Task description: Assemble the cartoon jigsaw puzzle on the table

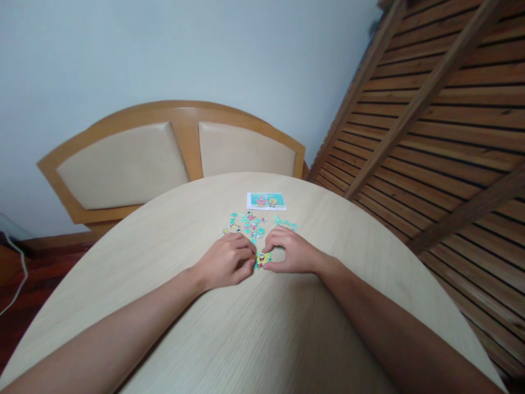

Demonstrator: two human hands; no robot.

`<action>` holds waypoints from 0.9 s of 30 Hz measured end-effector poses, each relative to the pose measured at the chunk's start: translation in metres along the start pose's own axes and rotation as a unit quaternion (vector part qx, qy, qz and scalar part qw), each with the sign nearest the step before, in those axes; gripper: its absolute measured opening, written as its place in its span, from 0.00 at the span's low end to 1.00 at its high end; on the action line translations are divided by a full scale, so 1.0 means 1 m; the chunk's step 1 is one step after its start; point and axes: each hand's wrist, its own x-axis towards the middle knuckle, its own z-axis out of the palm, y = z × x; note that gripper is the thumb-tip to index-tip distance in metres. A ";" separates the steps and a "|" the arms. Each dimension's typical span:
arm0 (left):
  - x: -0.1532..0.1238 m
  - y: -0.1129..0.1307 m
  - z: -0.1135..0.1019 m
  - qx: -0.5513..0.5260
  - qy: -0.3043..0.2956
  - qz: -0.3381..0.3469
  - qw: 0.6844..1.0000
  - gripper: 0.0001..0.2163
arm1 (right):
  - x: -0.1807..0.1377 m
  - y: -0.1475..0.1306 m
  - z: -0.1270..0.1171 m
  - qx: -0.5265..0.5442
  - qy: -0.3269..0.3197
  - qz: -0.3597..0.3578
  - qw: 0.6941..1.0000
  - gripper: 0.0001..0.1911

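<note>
My left hand [227, 261] and my right hand [290, 253] rest on the round wooden table [262, 328], fingers curled toward each other. Between their fingertips sits a small yellow and turquoise cluster of joined puzzle pieces [263, 258], pinched from both sides. Just beyond the hands lie several loose turquoise and pink puzzle pieces [249, 223], with a short joined strip of pieces [287, 223] to the right. Farther back lies a small reference picture card [266, 201] with a cartoon print.
Behind the table stands a wooden bench back [172, 153] with two beige padded panels against a pale wall. Slatted wooden panelling [443, 120] runs along the right. A cable [16, 273] lies on the dark floor at left.
</note>
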 end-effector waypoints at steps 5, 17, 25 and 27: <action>-0.002 -0.005 -0.001 0.001 -0.012 0.021 1.000 0.08 | 0.001 -0.002 -0.001 -0.005 -0.003 -0.002 1.000 0.12; -0.003 -0.012 0.000 -0.027 0.078 -0.087 0.993 0.11 | 0.000 -0.002 0.000 -0.069 -0.015 0.093 0.993 0.21; -0.006 -0.028 0.010 0.010 0.083 -0.122 0.989 0.10 | -0.002 0.004 0.002 -0.089 0.003 0.111 0.990 0.09; -0.006 -0.027 0.010 0.017 0.060 -0.096 0.993 0.10 | -0.003 0.006 0.003 -0.092 0.013 0.107 0.990 0.07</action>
